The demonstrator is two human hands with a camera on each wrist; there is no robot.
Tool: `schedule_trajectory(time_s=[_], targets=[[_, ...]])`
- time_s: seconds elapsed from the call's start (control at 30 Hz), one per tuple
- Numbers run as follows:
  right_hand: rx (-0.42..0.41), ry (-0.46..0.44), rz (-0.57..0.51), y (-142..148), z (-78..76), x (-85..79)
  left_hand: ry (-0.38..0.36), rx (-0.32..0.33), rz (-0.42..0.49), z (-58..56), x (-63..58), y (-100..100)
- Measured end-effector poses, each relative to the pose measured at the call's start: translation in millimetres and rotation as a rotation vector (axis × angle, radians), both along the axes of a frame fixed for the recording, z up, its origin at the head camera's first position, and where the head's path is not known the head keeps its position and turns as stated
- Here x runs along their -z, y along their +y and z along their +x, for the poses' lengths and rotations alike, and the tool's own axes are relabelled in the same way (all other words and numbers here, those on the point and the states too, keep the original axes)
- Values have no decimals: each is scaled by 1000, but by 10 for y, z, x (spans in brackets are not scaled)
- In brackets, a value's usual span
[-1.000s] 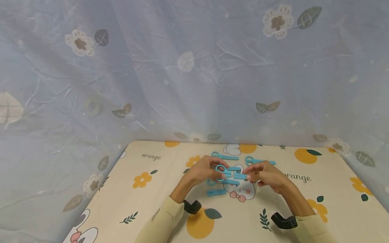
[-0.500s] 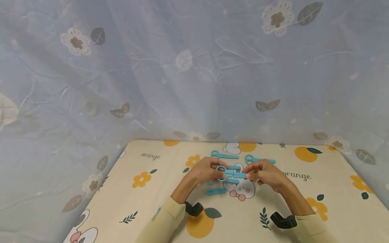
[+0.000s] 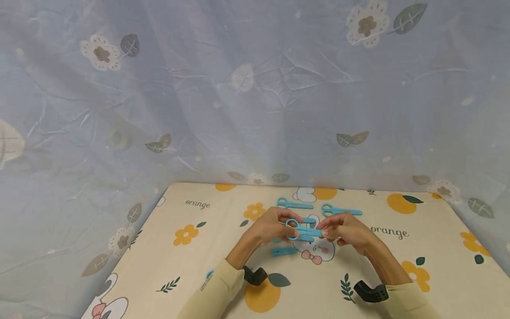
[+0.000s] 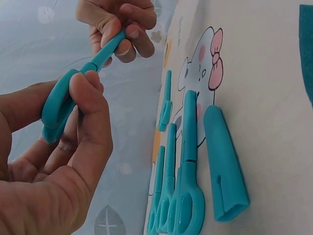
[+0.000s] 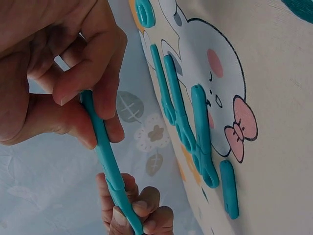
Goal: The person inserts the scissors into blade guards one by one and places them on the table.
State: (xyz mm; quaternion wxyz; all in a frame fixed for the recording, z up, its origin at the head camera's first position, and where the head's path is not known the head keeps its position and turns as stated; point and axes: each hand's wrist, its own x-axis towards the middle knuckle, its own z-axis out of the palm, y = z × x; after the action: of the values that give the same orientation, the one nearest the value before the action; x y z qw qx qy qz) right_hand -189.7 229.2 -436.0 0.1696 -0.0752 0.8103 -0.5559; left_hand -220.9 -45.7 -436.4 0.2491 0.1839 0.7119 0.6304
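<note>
Light-blue scissors [image 3: 292,230] are held above the table by my left hand [image 3: 272,225], whose thumb and fingers pinch them at the handle loops. My right hand [image 3: 347,230] pinches the far end of the matching blade cover [image 3: 316,232]. The cover encloses the blades, none of which show. In the left wrist view, cover [image 4: 108,51] and scissors handles [image 4: 61,100] line up and meet. A thin seam between the two parts shows in the right wrist view. Below the hands, a loose blade cover [image 3: 283,251] lies on the table, apart from any scissors.
Several covered scissors lie flat on the patterned tablecloth [image 3: 223,283], including one pair at the back [image 3: 299,205] and one at the back right [image 3: 343,211]. A small blue loop [image 3: 209,274] peeks out beside the left sleeve. A grey-blue patterned curtain [image 3: 255,110] hangs behind the table.
The gap between the scissors handles and the blade cover has closed as the cover slid over the blades. Both hands have moved slightly closer and keep their pinch.
</note>
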Motion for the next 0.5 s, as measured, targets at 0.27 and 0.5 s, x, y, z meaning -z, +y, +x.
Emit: schedule_trajectory(time_s=[0.27, 0.5], targets=[[-1, -1, 2, 1, -6, 26, 15, 3, -13, -4, 17, 9], [11, -8, 19, -3, 14, 39, 44, -8, -43, 8, 41, 38]])
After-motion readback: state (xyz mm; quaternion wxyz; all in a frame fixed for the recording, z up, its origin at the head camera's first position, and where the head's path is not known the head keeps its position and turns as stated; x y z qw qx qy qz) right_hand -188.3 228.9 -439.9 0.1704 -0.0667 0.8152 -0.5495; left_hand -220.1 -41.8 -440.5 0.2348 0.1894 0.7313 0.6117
